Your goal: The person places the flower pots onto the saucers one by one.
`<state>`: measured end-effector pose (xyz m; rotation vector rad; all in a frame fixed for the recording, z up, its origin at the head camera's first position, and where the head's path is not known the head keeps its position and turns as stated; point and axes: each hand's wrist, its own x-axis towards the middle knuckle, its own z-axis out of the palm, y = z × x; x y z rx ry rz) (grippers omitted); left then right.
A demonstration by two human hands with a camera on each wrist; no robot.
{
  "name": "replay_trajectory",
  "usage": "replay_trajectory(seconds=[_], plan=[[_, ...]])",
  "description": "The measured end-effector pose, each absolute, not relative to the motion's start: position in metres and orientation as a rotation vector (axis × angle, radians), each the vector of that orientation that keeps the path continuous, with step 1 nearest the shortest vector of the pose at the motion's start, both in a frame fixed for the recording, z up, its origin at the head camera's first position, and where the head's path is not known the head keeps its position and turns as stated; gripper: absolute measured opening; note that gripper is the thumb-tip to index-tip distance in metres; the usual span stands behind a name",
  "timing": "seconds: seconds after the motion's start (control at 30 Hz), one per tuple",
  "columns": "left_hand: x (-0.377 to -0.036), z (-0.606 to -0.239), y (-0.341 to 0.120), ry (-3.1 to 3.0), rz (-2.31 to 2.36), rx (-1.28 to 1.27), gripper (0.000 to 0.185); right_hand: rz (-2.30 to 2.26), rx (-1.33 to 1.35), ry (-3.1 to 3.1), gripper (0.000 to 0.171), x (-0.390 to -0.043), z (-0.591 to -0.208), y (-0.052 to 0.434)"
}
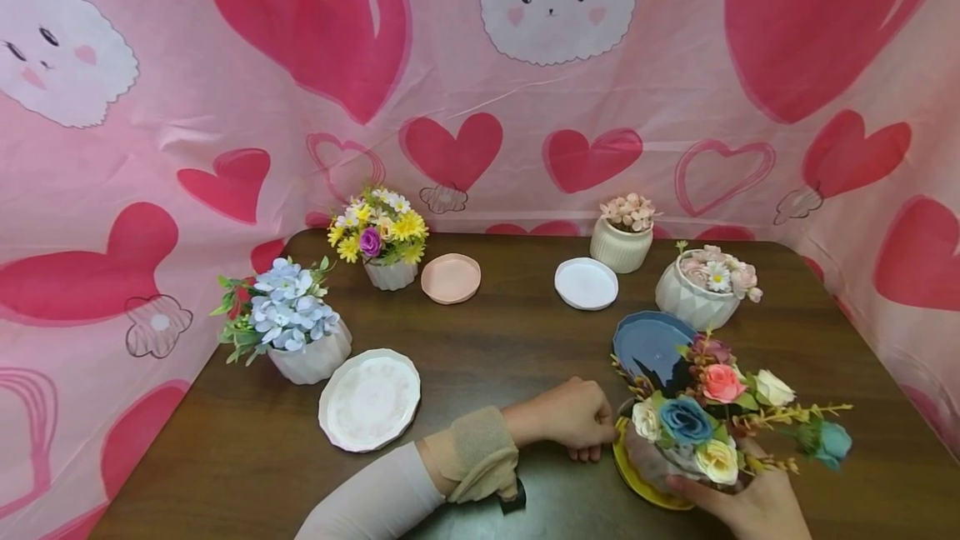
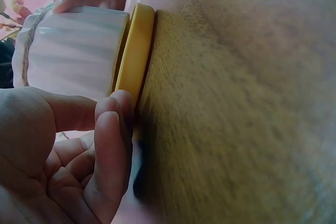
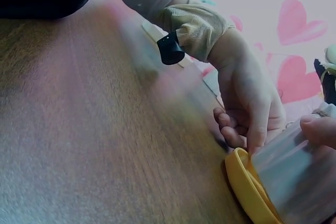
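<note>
Your left hand [image 1: 576,417] pinches the round yellow saucer [image 2: 138,51] by its rim — your right hand [image 1: 763,493] grips the white fluted, twine-banded flowerpot [image 2: 73,48].

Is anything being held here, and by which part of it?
The right grip holds the flowerpot by its upper side, near the twine. The left grip seems to pinch the yellow saucer by its rim.

The saucer [image 2: 137,48] is yellow, pot [image 2: 76,51] whitish, backdrop [image 1: 450,32] pink with red hearts [image 1: 780,48].
</note>
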<state>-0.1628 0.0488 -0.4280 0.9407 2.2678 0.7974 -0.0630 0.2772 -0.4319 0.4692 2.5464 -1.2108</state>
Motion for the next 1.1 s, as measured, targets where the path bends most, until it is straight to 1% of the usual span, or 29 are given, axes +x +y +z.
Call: replay_trajectory(seconds=[0.13, 0.5, 0.67, 0.77, 1.1], plan=[[-0.1626, -0.4283, 0.0487, 2.268, 0.795, 0.932, 0.036, -1.189, 0.525, 2.524, 0.095, -0.0624, -0.4325, 0.2765], [-0.1631, -0.4280, 0.0476, 2.248, 0.799, 0.934, 0.036, -1.330, 0.512, 2.450, 0.091, -0.0631, -0.4363, 0.2756], [-0.1633, -0.4288, 0.0478, 2.241, 0.808, 0.935, 0.035, -1.320, 0.513, 2.455, 0.091, -0.0626, -0.4373, 0.2758], [-0.1637, -0.4288, 0.0478, 2.234, 0.813, 0.932, 0.034, -1.243, 0.543, 2.478, 0.094, -0.0636, -0.4372, 0.2760], [-0.1637, -0.4287, 0.0469, 2.219, 0.831, 0.935, 0.035, -1.269, 0.539, 2.455, 0.097, -0.0642, -0.4377, 0.2740]])
